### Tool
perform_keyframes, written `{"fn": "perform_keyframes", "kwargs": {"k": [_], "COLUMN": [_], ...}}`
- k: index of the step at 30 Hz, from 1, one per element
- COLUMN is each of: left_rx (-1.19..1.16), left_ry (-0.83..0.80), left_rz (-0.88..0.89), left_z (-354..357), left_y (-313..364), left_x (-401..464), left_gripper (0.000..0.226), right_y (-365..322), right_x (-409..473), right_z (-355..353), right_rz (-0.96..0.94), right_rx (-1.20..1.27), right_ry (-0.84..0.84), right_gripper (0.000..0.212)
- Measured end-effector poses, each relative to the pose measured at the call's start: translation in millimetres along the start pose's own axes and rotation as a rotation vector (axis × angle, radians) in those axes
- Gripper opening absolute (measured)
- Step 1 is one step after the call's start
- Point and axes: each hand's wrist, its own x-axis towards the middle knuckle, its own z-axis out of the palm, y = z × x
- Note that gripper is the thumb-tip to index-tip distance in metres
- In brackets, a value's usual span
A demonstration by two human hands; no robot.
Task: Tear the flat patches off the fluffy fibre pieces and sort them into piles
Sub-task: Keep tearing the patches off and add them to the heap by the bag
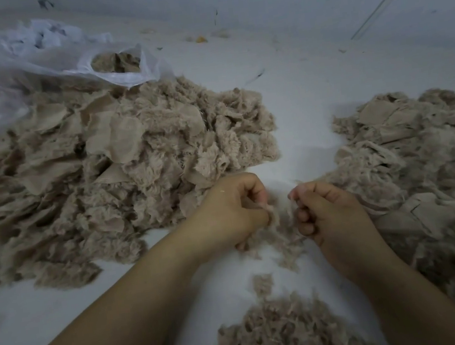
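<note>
Pale grey-white flooring (312, 97) carries everything, and the risks start close in. At six o'clock lies a small heap of loose taupe fluff (288, 335); any tuft that drops mid-tear could land there unsorted. Just above, the left hand (232, 215) and right hand (330, 216) face each other, fingers curled tight, each pinching one side of a wispy taupe fibre piece (282, 231) stretched between them. Its thin, frayed look suggests it could shred rather than part cleanly, leaving fluff on the patch. At three o'clock the flatter taupe pile (422, 164) touches the right hand, so piles could mix. At ten o'clock sprawls the big mound of fluffy taupe pieces (120, 157), a translucent white plastic bag (32, 62) beyond.
</note>
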Motion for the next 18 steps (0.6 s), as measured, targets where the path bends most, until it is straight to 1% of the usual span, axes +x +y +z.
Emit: {"fn": "perform_keyframes", "kwargs": {"k": [2,5,6,7,9,10,12,13,14,15,17,18], "left_rx": [0.19,0.562,0.651,0.688,0.659,0.579,0.323,0.21,0.163,0.214,0.533,0.668], "left_ry": [0.006,-0.097,-0.135,-0.161,-0.185,-0.194,-0.213,-0.2,-0.167,-0.117,-0.045,-0.042], "left_rz": [0.099,0.234,0.251,0.263,0.258,0.209,0.052,0.005,0.01,0.047,0.138,0.18], "left_z": [4,7,8,9,8,7,2,1,1,3,9,13], "left_y": [-1,-7,-7,-6,-3,-4,-1,2,3,3,-1,1], "left_x": [-1,1,1,1,-1,-2,-6,-9,-9,-8,-5,-7], "left_gripper": [0.019,0.041,0.041,0.033,0.013,0.011,0.013,0.013,0.015,0.022,0.038,0.035], "right_y": [-1,-3,-4,-5,-7,-7,-8,-9,-9,-10,-12,-14], "right_x": [-1,-1,-1,-2,-1,-1,-2,-2,-3,-3,-5,-6], "right_z": [0,0,1,1,1,1,1,1,1,1,1,1], "right_rz": [0.007,0.016,0.02,0.026,0.044,0.056,0.074,0.076,0.077,0.078,0.079,0.079], "right_rx": [0.008,0.063,0.097,0.136,0.207,0.233,0.26,0.264,0.266,0.272,0.295,0.315], "right_ry": [0.01,0.03,0.041,0.051,0.066,0.07,0.073,0.072,0.072,0.073,0.071,0.07], "right_gripper": [0.043,0.043,0.043,0.042,0.038,0.035,0.03,0.028,0.028,0.027,0.027,0.027]}}
